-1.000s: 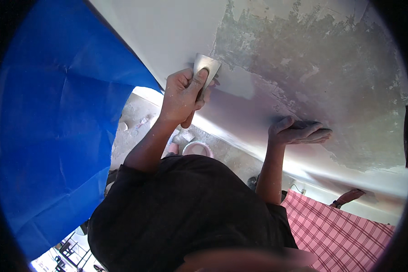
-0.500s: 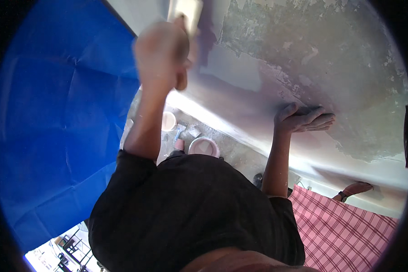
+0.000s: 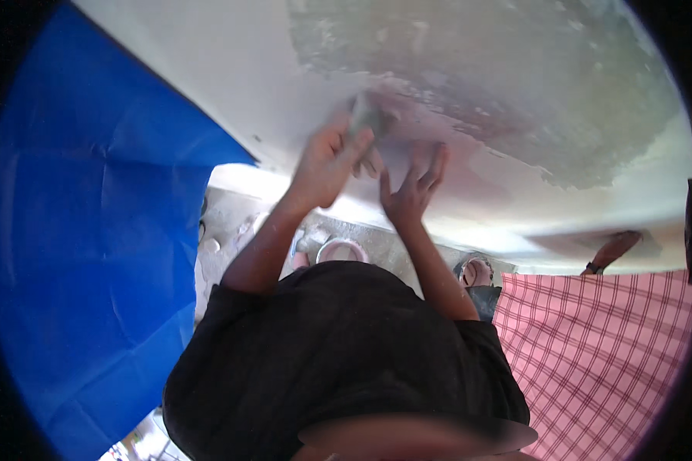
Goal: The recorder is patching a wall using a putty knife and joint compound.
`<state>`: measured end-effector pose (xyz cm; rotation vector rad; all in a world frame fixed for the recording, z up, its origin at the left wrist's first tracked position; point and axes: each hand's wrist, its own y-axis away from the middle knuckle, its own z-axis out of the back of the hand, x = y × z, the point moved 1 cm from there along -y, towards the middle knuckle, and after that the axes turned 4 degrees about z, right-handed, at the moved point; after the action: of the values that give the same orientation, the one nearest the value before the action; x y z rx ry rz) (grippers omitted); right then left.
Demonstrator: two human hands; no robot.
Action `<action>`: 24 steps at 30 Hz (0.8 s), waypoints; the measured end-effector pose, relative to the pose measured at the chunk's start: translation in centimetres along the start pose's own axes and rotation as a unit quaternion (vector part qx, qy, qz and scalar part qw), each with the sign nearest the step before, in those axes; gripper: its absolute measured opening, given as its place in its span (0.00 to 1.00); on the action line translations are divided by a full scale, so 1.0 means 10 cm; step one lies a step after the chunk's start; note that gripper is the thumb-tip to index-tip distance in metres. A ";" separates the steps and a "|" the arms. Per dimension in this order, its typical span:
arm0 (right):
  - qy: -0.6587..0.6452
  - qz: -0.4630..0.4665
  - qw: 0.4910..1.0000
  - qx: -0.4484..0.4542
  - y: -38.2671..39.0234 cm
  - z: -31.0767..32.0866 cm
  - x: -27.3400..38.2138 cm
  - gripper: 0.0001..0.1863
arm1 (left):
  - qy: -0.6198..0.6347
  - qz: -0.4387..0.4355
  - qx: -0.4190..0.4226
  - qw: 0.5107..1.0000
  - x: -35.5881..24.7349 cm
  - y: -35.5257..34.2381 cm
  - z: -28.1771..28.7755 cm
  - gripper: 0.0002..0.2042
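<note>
My left hand (image 3: 327, 165) is closed round a metal scraper (image 3: 364, 111), whose blurred blade is at the white wall (image 3: 207, 61). To its right, my right hand (image 3: 414, 188) has its fingers spread on or close against the wall, holding nothing that I can see. Above both hands lies a rough grey-green patch (image 3: 561, 92) on the wall, with a faint pinkish area around my fingers.
A creased blue sheet (image 3: 92, 230) fills the left side. Pink checked cloth (image 3: 592, 346) hangs lower right, and another person's hand (image 3: 615, 247) rests near the wall beyond it. Below, a pale bucket (image 3: 342, 240), a second bucket (image 3: 477, 270) and scraps lie on the floor.
My left hand went up with the scraper, then came down and rightward. My right hand has moved leftward and up, close beside it, fingers more spread. The view has shifted along the wall.
</note>
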<state>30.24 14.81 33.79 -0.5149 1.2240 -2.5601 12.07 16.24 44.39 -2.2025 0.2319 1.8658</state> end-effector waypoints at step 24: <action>-0.452 -0.449 0.763 -0.109 0.00 2.34 -1.65 0.08 | -0.676 -0.314 -0.126 0.654 0.21 -0.70 -1.80 0.40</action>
<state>54.98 4.67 44.06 -2.5182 0.9559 -2.0663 31.38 17.82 45.66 -0.2781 -0.9541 2.4647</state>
